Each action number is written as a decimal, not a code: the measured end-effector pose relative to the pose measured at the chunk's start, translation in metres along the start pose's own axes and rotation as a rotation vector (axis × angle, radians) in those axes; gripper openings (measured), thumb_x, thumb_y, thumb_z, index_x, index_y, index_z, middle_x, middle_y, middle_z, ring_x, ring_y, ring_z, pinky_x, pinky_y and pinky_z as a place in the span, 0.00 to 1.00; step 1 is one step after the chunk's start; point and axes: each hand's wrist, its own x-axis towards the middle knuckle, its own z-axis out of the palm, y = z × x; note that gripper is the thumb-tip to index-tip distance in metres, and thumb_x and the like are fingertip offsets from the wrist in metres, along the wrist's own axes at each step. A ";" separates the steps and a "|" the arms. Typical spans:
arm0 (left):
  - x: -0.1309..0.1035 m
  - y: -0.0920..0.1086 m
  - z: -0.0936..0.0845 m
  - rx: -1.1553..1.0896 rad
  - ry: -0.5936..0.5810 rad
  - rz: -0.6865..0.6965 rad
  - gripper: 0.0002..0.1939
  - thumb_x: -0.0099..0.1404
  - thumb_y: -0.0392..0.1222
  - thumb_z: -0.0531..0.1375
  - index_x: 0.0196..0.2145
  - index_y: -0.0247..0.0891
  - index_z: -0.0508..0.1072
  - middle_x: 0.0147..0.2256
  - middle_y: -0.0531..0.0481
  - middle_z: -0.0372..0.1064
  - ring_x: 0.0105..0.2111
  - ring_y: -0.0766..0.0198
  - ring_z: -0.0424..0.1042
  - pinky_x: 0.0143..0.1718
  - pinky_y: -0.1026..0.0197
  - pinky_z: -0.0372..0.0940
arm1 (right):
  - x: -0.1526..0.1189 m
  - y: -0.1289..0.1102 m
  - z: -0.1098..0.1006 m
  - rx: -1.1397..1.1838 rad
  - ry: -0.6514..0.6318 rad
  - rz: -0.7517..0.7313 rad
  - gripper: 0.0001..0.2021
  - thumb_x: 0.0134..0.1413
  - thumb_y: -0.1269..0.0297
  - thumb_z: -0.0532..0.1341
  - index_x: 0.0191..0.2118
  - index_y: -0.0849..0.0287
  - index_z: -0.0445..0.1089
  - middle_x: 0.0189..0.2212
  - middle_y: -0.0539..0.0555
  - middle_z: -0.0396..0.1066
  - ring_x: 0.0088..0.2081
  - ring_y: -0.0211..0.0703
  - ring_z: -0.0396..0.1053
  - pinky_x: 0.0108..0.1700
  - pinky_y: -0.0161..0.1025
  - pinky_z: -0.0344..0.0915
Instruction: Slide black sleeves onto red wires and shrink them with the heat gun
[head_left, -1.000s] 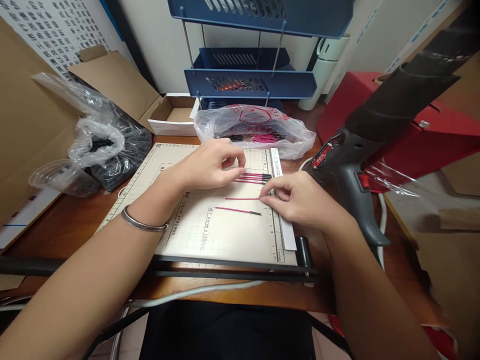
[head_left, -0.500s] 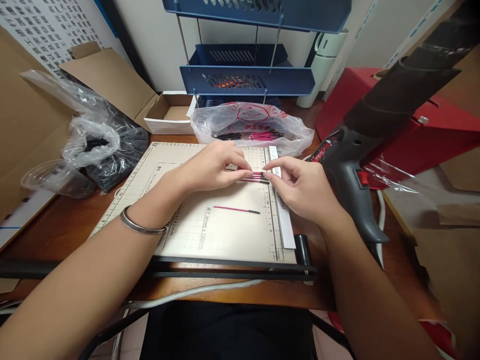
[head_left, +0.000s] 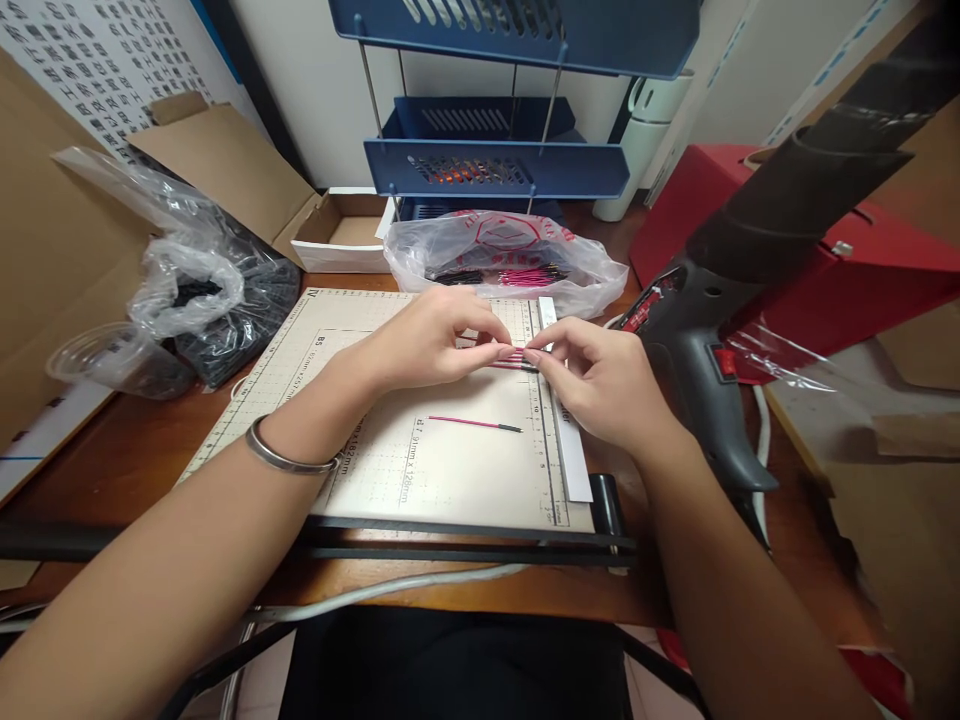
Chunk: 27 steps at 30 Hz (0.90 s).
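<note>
Above a cream paper cutter board [head_left: 390,470], both of my hands meet over a few thin pink wires [head_left: 517,355] with black ends. My left hand [head_left: 450,340], a metal bangle behind its wrist, pinches a wire between thumb and forefinger. The fingers of my right hand [head_left: 600,375] close on the wire's black end, close to the board's right side. Under the fingertips other wires lie side by side, partly covered. A single pink wire with a black sleeve [head_left: 476,424] lies apart on the board, nearer to me.
Behind the board, a clear plastic bag [head_left: 600,280] holds many pink and black wires. A heat gun [head_left: 697,340] stands at the right before a red box [head_left: 862,270]. Left are a bag of black pieces [head_left: 247,320] and an open carton [head_left: 341,255]. Blue shelves [head_left: 495,165] rise behind.
My right fingers have shifted slightly onto the black end of the wire, and my left fingertips have moved a little right, closer to them. The lone wire stays in place.
</note>
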 end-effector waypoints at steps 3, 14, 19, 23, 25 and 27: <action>0.000 -0.002 0.001 0.004 0.030 0.021 0.07 0.69 0.41 0.65 0.37 0.40 0.85 0.32 0.49 0.81 0.33 0.63 0.74 0.38 0.60 0.64 | 0.000 0.000 -0.001 0.011 0.007 -0.003 0.05 0.62 0.66 0.64 0.38 0.57 0.79 0.24 0.48 0.72 0.25 0.37 0.63 0.33 0.37 0.57; -0.001 0.001 0.000 -0.054 0.048 -0.006 0.07 0.71 0.38 0.64 0.40 0.39 0.85 0.35 0.49 0.83 0.34 0.65 0.79 0.38 0.63 0.67 | 0.000 -0.001 -0.002 0.015 -0.008 -0.003 0.05 0.62 0.66 0.64 0.37 0.58 0.78 0.23 0.47 0.72 0.24 0.37 0.63 0.33 0.37 0.57; 0.000 0.000 0.001 -0.061 0.026 -0.006 0.08 0.70 0.38 0.64 0.40 0.40 0.86 0.33 0.48 0.83 0.32 0.65 0.78 0.37 0.64 0.67 | 0.001 0.000 -0.002 0.019 -0.010 -0.012 0.06 0.62 0.66 0.64 0.37 0.58 0.79 0.24 0.48 0.73 0.25 0.37 0.63 0.33 0.37 0.57; 0.001 -0.001 0.003 -0.046 0.059 0.021 0.08 0.70 0.38 0.64 0.38 0.40 0.86 0.30 0.49 0.81 0.30 0.66 0.74 0.36 0.63 0.65 | 0.001 0.000 -0.003 0.010 -0.017 -0.032 0.06 0.62 0.67 0.64 0.36 0.58 0.79 0.23 0.48 0.72 0.24 0.36 0.62 0.32 0.36 0.57; 0.001 0.000 0.002 -0.048 0.064 0.011 0.08 0.71 0.39 0.64 0.38 0.41 0.86 0.30 0.50 0.81 0.30 0.65 0.74 0.36 0.63 0.65 | 0.001 0.000 -0.004 0.011 -0.013 -0.037 0.06 0.62 0.66 0.64 0.36 0.59 0.79 0.23 0.48 0.72 0.24 0.36 0.62 0.31 0.36 0.56; 0.000 0.000 0.001 -0.053 0.055 -0.014 0.07 0.70 0.40 0.65 0.39 0.41 0.86 0.33 0.50 0.82 0.33 0.65 0.76 0.38 0.62 0.66 | 0.001 0.000 -0.006 0.002 -0.007 -0.044 0.07 0.62 0.66 0.64 0.36 0.59 0.79 0.23 0.48 0.72 0.24 0.36 0.62 0.31 0.36 0.56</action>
